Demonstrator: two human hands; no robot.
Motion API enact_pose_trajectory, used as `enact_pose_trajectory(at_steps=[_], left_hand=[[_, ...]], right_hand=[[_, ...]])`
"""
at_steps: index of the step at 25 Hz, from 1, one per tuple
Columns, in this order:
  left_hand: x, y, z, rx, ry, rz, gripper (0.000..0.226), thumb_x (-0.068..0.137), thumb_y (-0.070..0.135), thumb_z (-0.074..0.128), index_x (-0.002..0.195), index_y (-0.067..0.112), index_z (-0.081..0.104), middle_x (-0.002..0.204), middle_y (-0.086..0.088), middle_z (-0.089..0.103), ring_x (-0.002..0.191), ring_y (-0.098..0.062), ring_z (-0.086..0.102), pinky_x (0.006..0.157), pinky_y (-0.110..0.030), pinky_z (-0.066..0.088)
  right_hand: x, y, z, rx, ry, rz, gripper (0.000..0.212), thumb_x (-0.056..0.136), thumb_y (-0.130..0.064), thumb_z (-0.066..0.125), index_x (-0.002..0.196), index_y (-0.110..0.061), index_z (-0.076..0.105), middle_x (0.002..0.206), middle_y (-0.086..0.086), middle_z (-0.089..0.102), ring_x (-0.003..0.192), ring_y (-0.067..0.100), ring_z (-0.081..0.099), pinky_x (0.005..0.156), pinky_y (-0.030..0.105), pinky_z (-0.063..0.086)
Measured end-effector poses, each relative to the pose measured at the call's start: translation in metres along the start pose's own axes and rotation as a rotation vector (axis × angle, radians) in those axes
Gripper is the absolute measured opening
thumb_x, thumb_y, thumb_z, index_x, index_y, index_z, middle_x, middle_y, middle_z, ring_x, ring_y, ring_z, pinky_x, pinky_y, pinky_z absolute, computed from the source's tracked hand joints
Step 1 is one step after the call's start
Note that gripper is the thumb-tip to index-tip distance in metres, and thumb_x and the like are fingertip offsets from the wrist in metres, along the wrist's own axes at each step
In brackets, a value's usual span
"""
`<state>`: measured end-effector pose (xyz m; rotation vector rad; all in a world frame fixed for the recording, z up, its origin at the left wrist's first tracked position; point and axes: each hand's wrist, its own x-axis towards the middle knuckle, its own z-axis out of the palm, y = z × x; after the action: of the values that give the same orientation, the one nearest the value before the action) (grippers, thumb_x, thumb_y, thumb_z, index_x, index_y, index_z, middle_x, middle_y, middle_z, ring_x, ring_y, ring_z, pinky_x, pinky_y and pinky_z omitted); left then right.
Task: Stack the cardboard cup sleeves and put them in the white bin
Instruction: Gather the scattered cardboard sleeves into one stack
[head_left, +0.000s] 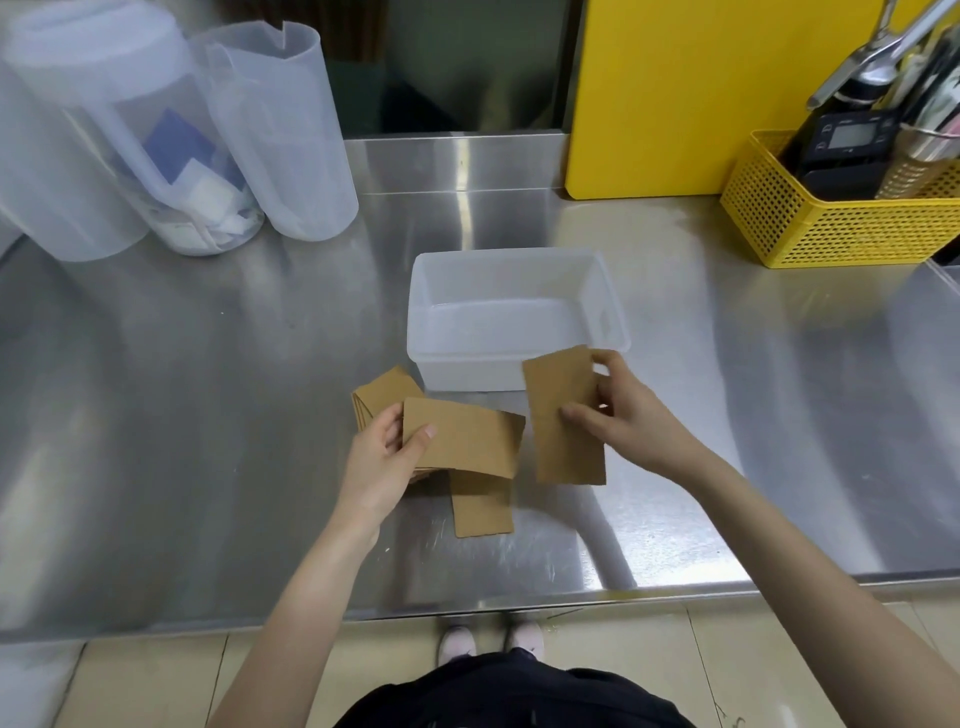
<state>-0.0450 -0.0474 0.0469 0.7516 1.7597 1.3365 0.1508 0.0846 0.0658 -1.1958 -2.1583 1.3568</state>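
Sleeves are split between my two hands over the steel counter (208, 415). My left hand (382, 462) grips a flat sleeve (467, 436) by its left end, thumb on top, fingers underneath. Below it sits a small stack (382, 397) of more sleeves, fanned out toward the bin, and one loose sleeve (483, 506) lies on the counter under the held one, pointing toward me. My right hand (631, 415) pinches another sleeve (563, 415) along its right edge, holding it roughly upright on its long side, its top corner overlapping the near rim of the white bin (519, 312). The bin stands just behind the sleeves and has nothing in it. Clear jugs (156, 130) stand at the back left, a yellow basket (831, 218) at the back right.
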Motion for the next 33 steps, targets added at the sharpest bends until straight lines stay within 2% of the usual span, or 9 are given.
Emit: enact_pose_trajectory(at_steps=[2,4,8,11,14,18,23,28,33], left_hand=[[0.000,0.000,0.002,-0.018,-0.005,-0.008,0.021,0.084,0.014,0.055,0.096,0.031,0.052,0.099,0.009,0.062,0.086,0.003,0.058,0.065,-0.011,0.051],[-0.001,0.000,0.004,-0.028,-0.005,-0.022,0.021,0.084,0.016,0.055,0.098,0.030,0.051,0.101,0.009,0.062,0.089,-0.002,0.059,0.065,-0.011,0.051],[-0.004,0.000,0.006,-0.011,-0.001,-0.035,0.024,0.083,0.020,0.057,0.106,0.027,0.053,0.108,0.007,0.062,0.099,-0.008,0.059,0.083,-0.023,0.050],[-0.006,-0.001,0.005,-0.012,-0.002,-0.060,0.043,0.083,0.021,0.058,0.124,0.014,0.046,0.124,-0.004,0.058,0.113,-0.018,0.055,0.099,-0.038,0.045],[-0.009,-0.004,0.006,-0.015,-0.015,-0.057,0.041,0.082,0.021,0.059,0.121,0.018,0.049,0.121,-0.002,0.060,0.109,-0.014,0.057,0.095,-0.033,0.048],[-0.011,-0.007,0.010,0.032,-0.033,-0.020,0.014,0.082,0.021,0.060,0.086,0.035,0.057,0.091,0.012,0.066,0.081,0.005,0.062,0.067,-0.011,0.051],[-0.012,-0.006,0.013,0.073,-0.017,0.008,0.019,0.082,0.023,0.060,0.082,0.041,0.057,0.085,0.020,0.064,0.077,0.010,0.059,0.066,-0.007,0.046],[-0.012,-0.006,0.013,0.144,-0.023,0.056,0.021,0.086,0.024,0.054,0.101,0.038,0.051,0.091,0.030,0.051,0.082,0.019,0.051,0.065,0.001,0.038],[-0.011,-0.006,0.011,0.184,0.020,0.054,0.037,0.087,0.023,0.052,0.123,0.017,0.046,0.093,0.029,0.043,0.091,0.004,0.045,0.063,0.002,0.031]], right_hand=[[0.000,-0.015,0.008,-0.124,-0.105,-0.075,0.011,0.085,-0.020,0.057,0.093,-0.021,0.051,0.078,-0.009,0.056,0.073,0.013,0.054,0.060,0.007,0.041],[0.003,-0.024,0.018,-0.205,-0.176,-0.124,0.003,0.085,-0.021,0.057,0.087,-0.021,0.059,0.070,-0.011,0.054,0.066,0.008,0.051,0.057,0.004,0.038],[0.012,-0.031,0.034,-0.349,-0.221,-0.163,0.024,0.083,-0.021,0.060,0.106,-0.012,0.061,0.070,-0.009,0.052,0.066,0.010,0.046,0.057,0.006,0.036],[0.018,-0.034,0.040,-0.415,-0.239,-0.174,0.040,0.083,-0.021,0.060,0.122,-0.017,0.053,0.092,0.002,0.049,0.081,0.015,0.044,0.064,0.018,0.029],[0.023,-0.037,0.041,-0.468,-0.289,-0.152,0.049,0.083,-0.020,0.059,0.130,-0.020,0.045,0.099,0.004,0.037,0.088,0.018,0.042,0.074,0.020,0.030],[0.025,-0.039,0.045,-0.522,-0.336,-0.131,0.047,0.083,-0.018,0.057,0.129,-0.017,0.045,0.100,0.005,0.033,0.087,0.022,0.043,0.076,0.024,0.034],[0.028,-0.038,0.052,-0.567,-0.347,-0.165,0.054,0.080,-0.021,0.061,0.131,-0.016,0.042,0.112,0.014,0.041,0.104,0.028,0.043,0.081,0.025,0.033],[0.030,-0.035,0.064,-0.648,-0.379,-0.178,0.062,0.082,-0.028,0.060,0.135,-0.012,0.033,0.122,0.017,0.043,0.113,0.031,0.037,0.090,0.033,0.034],[0.031,-0.039,0.072,-0.710,-0.401,-0.210,0.061,0.082,-0.034,0.058,0.135,-0.014,0.034,0.123,0.015,0.048,0.111,0.031,0.038,0.097,0.041,0.035]])
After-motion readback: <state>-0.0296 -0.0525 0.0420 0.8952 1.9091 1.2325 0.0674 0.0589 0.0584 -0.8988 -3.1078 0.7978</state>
